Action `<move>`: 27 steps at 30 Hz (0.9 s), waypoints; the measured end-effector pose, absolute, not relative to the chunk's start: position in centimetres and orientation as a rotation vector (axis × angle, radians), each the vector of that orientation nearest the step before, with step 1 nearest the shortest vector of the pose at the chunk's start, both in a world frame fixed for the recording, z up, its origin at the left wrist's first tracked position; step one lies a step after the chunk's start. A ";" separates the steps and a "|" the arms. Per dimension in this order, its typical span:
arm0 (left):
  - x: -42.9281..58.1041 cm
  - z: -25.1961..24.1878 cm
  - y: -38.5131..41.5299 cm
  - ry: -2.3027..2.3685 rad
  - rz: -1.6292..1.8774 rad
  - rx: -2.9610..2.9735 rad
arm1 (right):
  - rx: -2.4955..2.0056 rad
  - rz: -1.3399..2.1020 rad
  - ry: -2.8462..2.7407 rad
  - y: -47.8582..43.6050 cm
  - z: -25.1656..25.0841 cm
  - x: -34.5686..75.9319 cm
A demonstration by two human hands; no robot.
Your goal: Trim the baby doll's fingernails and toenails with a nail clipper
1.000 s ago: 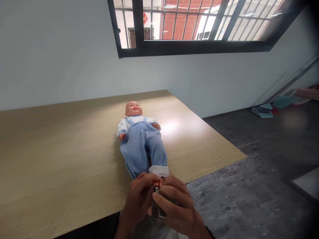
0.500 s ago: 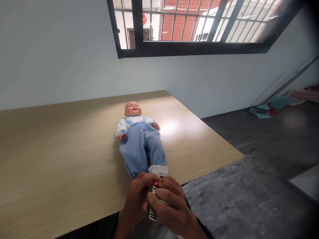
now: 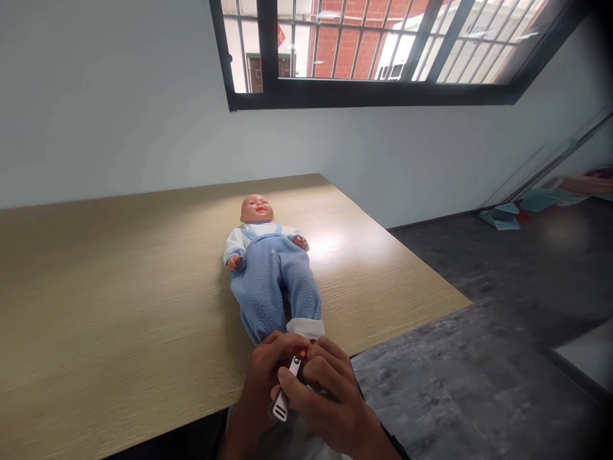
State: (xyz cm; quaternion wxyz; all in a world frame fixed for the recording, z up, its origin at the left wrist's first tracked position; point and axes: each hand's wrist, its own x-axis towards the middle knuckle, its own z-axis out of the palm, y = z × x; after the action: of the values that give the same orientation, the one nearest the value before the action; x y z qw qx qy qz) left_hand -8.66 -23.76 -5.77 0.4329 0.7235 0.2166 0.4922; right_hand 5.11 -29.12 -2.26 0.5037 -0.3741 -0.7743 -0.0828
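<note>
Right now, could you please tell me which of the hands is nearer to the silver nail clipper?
The right: the right hand holds the nail clipper, whereas the left hand is beside it on the left, fingertips at the doll's foot.

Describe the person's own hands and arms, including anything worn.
The left hand and right hand are gloveless, with no markings visible. A dark edge shows beside the right forearm; whether it is a sleeve or band is unclear.
</note>
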 end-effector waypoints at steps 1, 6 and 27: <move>-8.6 -5.8 -23.7 0.540 1.233 1.807 | -0.905 -0.198 -1.872 -29.1 -2.2 5.0; -8.6 -5.9 -23.7 0.526 1.248 1.812 | -0.940 -0.179 -1.834 -29.0 -1.9 4.8; -8.9 -5.6 -24.1 0.647 1.102 1.784 | -1.056 -0.155 -1.928 -28.9 -0.4 3.9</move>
State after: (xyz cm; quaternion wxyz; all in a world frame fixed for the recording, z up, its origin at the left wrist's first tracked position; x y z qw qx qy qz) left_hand -8.93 -24.15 -5.62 0.4559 0.7236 0.2623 0.4470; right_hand 3.87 -28.93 -0.43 0.4520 -0.4274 -0.7804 -0.0628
